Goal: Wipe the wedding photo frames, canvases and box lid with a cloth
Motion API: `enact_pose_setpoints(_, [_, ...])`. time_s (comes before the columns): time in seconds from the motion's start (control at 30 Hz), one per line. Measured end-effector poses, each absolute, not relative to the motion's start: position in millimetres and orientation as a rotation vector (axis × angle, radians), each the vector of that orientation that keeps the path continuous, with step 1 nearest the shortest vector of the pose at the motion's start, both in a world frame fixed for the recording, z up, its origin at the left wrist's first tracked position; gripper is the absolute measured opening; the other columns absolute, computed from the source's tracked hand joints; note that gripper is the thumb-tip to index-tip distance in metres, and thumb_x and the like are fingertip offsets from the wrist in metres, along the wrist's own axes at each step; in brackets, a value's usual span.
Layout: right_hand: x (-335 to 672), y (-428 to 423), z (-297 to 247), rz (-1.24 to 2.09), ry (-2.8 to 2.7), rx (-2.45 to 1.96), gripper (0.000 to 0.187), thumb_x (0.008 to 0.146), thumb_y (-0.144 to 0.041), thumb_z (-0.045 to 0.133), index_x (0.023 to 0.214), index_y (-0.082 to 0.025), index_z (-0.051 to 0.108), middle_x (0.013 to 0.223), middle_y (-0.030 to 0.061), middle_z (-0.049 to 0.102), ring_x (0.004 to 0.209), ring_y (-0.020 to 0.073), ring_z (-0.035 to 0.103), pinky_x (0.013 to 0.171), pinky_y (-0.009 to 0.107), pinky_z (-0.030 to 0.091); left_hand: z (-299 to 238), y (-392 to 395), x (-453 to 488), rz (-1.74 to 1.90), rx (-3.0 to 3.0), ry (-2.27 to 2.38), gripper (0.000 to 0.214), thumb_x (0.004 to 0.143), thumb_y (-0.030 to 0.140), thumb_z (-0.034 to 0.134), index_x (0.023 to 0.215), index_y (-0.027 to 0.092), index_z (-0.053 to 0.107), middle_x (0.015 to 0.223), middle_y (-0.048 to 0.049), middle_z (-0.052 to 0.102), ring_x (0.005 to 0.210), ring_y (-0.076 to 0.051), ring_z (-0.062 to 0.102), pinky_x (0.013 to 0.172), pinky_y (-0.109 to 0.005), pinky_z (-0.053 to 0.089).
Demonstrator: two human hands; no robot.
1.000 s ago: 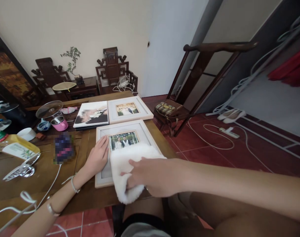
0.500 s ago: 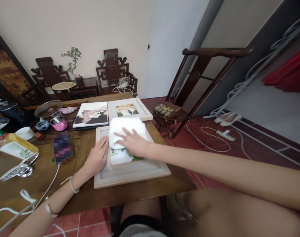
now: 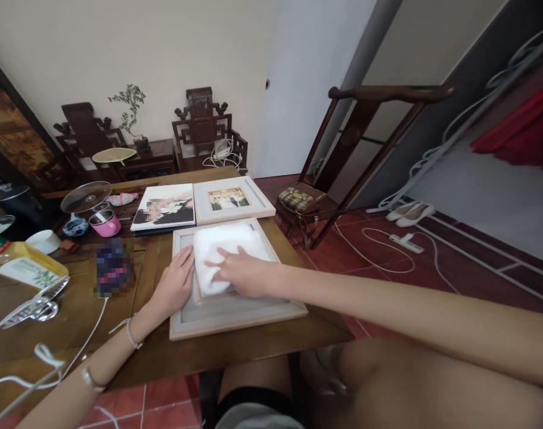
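Note:
A pale wooden picture frame (image 3: 235, 316) lies flat at the near edge of the wooden table (image 3: 74, 322). My left hand (image 3: 176, 285) rests flat on the frame's left border, fingers stretched out. A white fluffy cloth (image 3: 222, 250) covers the photo in the middle of the frame. My right hand (image 3: 244, 272) lies on that cloth with fingers spread, pressing it onto the glass.
Behind the frame lie a second framed photo (image 3: 232, 200) and an unframed print (image 3: 164, 206). To the left stand a pink cup (image 3: 105, 223), a small fan (image 3: 86, 197), a white bowl (image 3: 44, 241) and white cables (image 3: 47, 357). A dark wooden chair (image 3: 343, 155) stands to the right.
My right hand swept the cloth from the frame's near edge up to its far edge, then back down over the photo. My left hand stayed on the left border.

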State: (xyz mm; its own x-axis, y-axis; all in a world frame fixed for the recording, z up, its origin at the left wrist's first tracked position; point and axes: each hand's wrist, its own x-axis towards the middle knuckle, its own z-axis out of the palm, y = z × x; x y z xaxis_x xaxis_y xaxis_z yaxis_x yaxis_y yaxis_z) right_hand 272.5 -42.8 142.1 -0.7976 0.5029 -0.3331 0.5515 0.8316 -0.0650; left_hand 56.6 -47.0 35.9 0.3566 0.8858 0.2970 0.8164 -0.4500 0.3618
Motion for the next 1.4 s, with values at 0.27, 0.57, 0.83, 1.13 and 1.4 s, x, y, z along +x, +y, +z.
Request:
enact_pose_setpoints(0.27, [304, -80, 155, -0.618, 2.73, 0.558, 0.063, 0.071, 0.008, 0.046, 0.118, -0.029, 0.068, 0.13, 0.006, 0.063, 0.131, 0.0303, 0.047, 0.096, 0.047, 0.046, 29, -41, 56, 0.662, 2.458, 1.554, 0.049, 0.098, 0.024, 0.03, 0.146, 0.015, 0.038, 0.152, -0.0144, 0.038, 0.142, -0.027, 0.032, 0.116, -0.051, 0.03])
enact_pose_setpoints(0.57, [292, -41, 122, -0.193, 2.759, 0.852, 0.072, 0.072, 0.008, 0.045, 0.134, -0.026, 0.054, 0.157, 0.007, 0.028, 0.144, 0.0383, 0.018, 0.101, 0.067, 0.035, 24, -41, 53, 0.677, 2.482, 1.535, 0.048, 0.099, 0.023, 0.032, 0.146, 0.017, 0.037, 0.152, -0.0141, 0.038, 0.142, -0.026, 0.032, 0.115, -0.051, 0.03])
enact_pose_setpoints(0.83, [255, 7, 94, 0.189, 2.787, 1.087, 0.064, 0.079, 0.002, 0.051, 0.138, -0.022, 0.05, 0.16, 0.0095, 0.017, 0.143, 0.0454, 0.012, 0.101, 0.074, 0.029, 34, -40, 54, 0.716, 2.403, 1.529, 0.047, 0.101, 0.032, 0.029, 0.143, 0.016, 0.042, 0.151, -0.0137, 0.039, 0.142, -0.025, 0.033, 0.116, -0.049, 0.03])
enact_pose_setpoints(1.13, [236, -38, 119, 0.012, 2.768, 0.77, 0.05, 0.085, -0.006, 0.052, 0.133, -0.02, 0.056, 0.16, 0.0089, 0.019, 0.141, 0.0472, 0.018, 0.099, 0.074, 0.035, 39, -42, 55, 0.954, 2.215, 1.56, 0.059, 0.102, 0.044, 0.022, 0.151, 0.011, 0.027, 0.158, -0.0133, 0.025, 0.146, -0.024, 0.023, 0.121, -0.042, 0.019])
enact_pose_setpoints(1.4, [254, -84, 160, -0.29, 2.605, 0.546, 0.051, 0.079, -0.005, 0.061, 0.128, -0.019, 0.06, 0.157, 0.0076, 0.028, 0.14, 0.0461, 0.022, 0.098, 0.071, 0.038, 49, -44, 56, 0.883, 2.168, 1.575, 0.06, 0.1, 0.045, 0.027, 0.147, 0.009, 0.036, 0.153, -0.0146, 0.036, 0.143, -0.026, 0.032, 0.119, -0.042, 0.024])
